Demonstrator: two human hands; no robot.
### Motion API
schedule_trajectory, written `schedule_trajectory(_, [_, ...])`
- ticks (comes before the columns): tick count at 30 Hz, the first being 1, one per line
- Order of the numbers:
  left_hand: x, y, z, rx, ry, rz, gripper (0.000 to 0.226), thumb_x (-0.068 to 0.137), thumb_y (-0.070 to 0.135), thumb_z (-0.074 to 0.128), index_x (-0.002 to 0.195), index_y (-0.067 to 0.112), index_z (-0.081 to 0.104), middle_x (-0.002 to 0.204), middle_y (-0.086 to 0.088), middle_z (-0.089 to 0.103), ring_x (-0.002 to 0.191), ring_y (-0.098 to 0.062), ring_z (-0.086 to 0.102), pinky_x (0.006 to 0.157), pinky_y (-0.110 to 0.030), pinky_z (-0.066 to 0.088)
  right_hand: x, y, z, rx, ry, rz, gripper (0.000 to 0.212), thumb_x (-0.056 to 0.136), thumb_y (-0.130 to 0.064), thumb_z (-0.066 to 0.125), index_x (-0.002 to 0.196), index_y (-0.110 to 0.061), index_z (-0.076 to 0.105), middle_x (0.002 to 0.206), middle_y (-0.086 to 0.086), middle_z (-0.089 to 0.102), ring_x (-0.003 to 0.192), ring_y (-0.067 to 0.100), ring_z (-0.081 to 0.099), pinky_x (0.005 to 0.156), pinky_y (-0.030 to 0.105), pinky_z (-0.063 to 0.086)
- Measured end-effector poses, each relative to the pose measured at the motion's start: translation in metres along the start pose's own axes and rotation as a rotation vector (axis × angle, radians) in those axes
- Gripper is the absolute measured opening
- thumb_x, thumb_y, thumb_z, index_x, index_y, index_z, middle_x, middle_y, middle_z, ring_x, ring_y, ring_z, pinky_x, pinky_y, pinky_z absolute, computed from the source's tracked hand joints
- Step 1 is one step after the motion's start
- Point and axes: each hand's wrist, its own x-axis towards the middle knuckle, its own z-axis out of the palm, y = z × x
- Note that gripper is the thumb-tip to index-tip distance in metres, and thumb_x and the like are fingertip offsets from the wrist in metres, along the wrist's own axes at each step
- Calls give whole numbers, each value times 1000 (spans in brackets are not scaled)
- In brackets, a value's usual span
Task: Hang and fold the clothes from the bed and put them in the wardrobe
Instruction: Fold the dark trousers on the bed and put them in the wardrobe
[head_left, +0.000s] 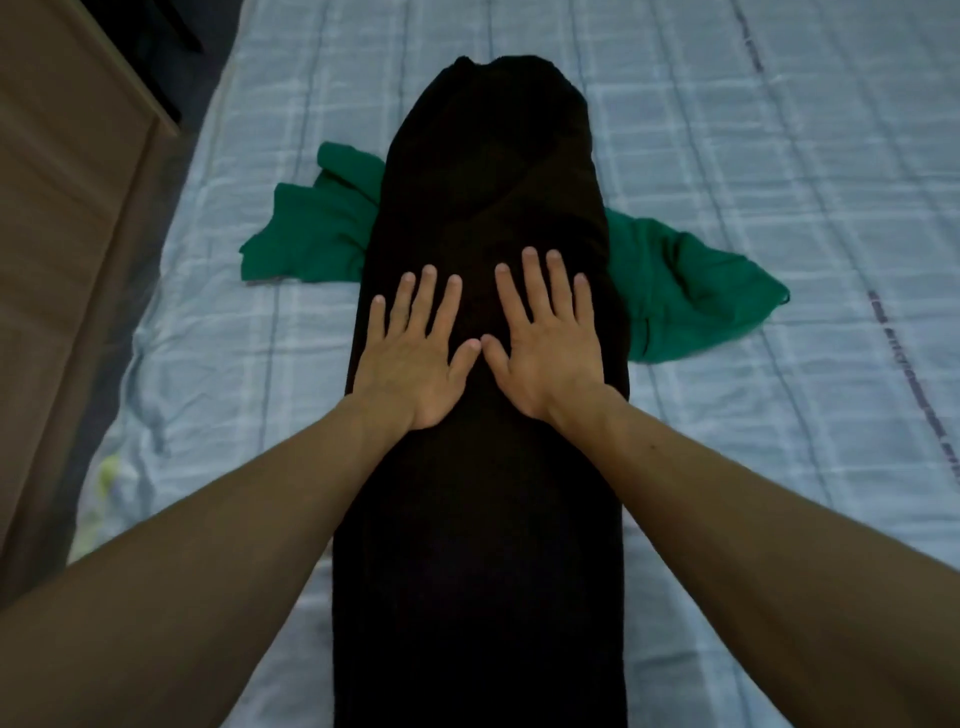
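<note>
Black garment (493, 171) pressed flat by left hand (415, 353), right hand (545, 343), fingers spread; soft, limp, probably trousers; best gripped at far edge.

So there's a long black garment (488, 467) laid out flat lengthwise down the bed (753, 156), folded into a narrow strip that runs from the near edge of the bed up toward its far end, where the top looks rounded and a bit bunched. A diagonal fold line crosses its upper part. Under it, about halfway up, a green garment (311, 239) lies crumpled crosswise on the bed, sticking out on both sides of the black one, with the right-hand part spreading wider and lower.
</note>
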Motion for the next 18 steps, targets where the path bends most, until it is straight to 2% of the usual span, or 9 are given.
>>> schedule_trajectory(3, [-46, 4, 8, -16, -21, -3, 68, 97, 60, 2, 154, 29, -17, 162, -1, -23, 148, -19, -23, 121, -49, -10, -48, -18, 1, 42, -45, -21, 68, 101, -52, 16, 158, -20, -2, 164, 11, -13, 150, 29, -18, 122, 51, -4])
schedule_trajectory(6, [-84, 9, 14, -27, -28, -14, 69, 96, 61, 3, 155, 28, -13, 163, -2, -20, 149, -19, -22, 122, -49, -8, -108, -35, 7, 96, -73, -36, 67, 99, -52, 8, 158, -19, 3, 165, 10, -5, 152, 28, -11, 123, 50, 2])
schedule_trajectory(9, [-136, 14, 26, -23, 21, 38, 69, 98, 60, 5, 157, 26, -7, 165, -3, -13, 151, -21, -16, 122, -51, -4, -159, -48, 12, 123, -34, -26, 66, 100, -50, 13, 158, -17, 13, 165, 12, 7, 153, 28, -1, 123, 50, 9])
schedule_trajectory(13, [-231, 19, 52, -49, 120, 191, 64, 101, 50, 21, 158, 24, 10, 166, -5, 3, 153, -23, -3, 122, -55, 7, -233, -65, 18, 177, -21, -42, 64, 102, -50, 18, 158, -19, 13, 165, 10, 5, 153, 26, -3, 123, 49, 6])
schedule_trajectory(18, [-347, 29, 75, -63, 57, 301, 61, 101, 50, 31, 155, 21, 26, 164, -4, 17, 153, -22, 6, 121, -54, 11, -332, -90, 19, 166, -67, -76, 61, 103, -46, 23, 157, -18, 16, 165, 10, 8, 153, 25, 0, 123, 50, 11])
